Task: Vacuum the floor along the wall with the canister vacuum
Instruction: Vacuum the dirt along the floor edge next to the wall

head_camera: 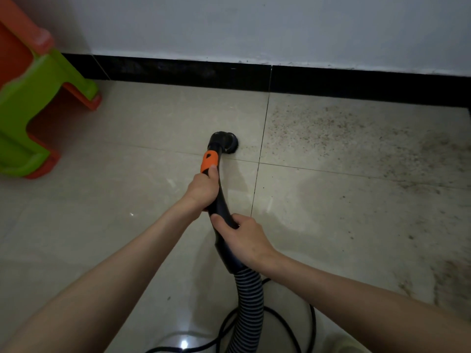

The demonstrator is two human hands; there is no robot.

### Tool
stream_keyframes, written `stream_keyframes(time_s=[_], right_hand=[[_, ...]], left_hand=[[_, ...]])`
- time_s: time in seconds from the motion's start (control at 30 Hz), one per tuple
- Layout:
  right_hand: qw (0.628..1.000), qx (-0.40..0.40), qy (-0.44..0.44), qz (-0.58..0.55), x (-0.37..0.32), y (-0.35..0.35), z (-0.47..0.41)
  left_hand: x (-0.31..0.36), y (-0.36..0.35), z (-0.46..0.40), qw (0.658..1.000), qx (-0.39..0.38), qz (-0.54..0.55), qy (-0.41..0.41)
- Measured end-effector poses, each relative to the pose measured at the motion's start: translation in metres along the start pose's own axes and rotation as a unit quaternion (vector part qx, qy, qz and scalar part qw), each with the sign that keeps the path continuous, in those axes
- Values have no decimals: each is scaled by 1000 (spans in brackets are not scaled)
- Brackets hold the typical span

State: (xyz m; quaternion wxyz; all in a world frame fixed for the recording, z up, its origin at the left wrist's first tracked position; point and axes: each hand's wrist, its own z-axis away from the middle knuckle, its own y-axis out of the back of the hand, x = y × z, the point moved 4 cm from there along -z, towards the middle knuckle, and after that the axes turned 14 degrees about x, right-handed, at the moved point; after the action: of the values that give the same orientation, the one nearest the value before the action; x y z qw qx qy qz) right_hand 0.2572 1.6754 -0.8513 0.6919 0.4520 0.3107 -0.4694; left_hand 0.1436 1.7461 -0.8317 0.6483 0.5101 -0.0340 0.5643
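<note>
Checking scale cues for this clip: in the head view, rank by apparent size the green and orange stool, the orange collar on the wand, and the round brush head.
1. green and orange stool, largest by far, though cut off by the frame edge.
2. orange collar and brush head: similar in apparent size, so unranked.

Counted items: two hands, left (201,189) and right (242,235); one vacuum handle (219,200); one ribbed hose (249,301); one round brush nozzle (225,141); one power cord (288,327); two plastic stools, green (33,103) and orange (12,42).

Both bare forearms reaching forward and down, left hand (202,189) ahead, right hand (243,236) behind, fingers curled tight
</note>
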Motion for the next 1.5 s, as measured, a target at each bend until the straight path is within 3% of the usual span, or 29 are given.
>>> stream_keyframes(time_s=[0.33, 0.5, 0.6, 0.73, 0.87, 0.93, 1.0, 1.1, 1.17, 1.5], right_hand=[[998, 56, -23, 14, 12, 25, 15], [999, 34, -26, -7, 12, 30, 20], [999, -26, -22, -22, 13, 30, 26], [986, -163, -34, -9, 17, 25, 44], [924, -347, -163, -3, 21, 25, 52], [897, -399, -191, 16, 20, 32, 45], [916, -342, -209, 17, 19, 42, 26], [967, -145, -210, 11, 16, 60, -12], [972, -90, -214, -30, 10, 59, -26], [937, -103, -303, -141, 14, 20, -3]], left_hand=[[11, -25, 21, 998, -47, -24, -34], [9, -25, 24, 994, -106, 33, -16], [4, -20, 22, 986, -152, 67, -3], [-8, -11, 22, 988, -147, 52, -18], [-17, -13, 32, 988, -117, -44, -95], [-19, -12, 35, 984, -105, -72, -121], [-22, -7, 39, 982, -93, -101, -129], [-33, -1, 49, 977, -84, -142, -132], [-41, -1, 59, 971, -77, -180, -140], [-73, 8, 97, 942, -68, -270, -188]])
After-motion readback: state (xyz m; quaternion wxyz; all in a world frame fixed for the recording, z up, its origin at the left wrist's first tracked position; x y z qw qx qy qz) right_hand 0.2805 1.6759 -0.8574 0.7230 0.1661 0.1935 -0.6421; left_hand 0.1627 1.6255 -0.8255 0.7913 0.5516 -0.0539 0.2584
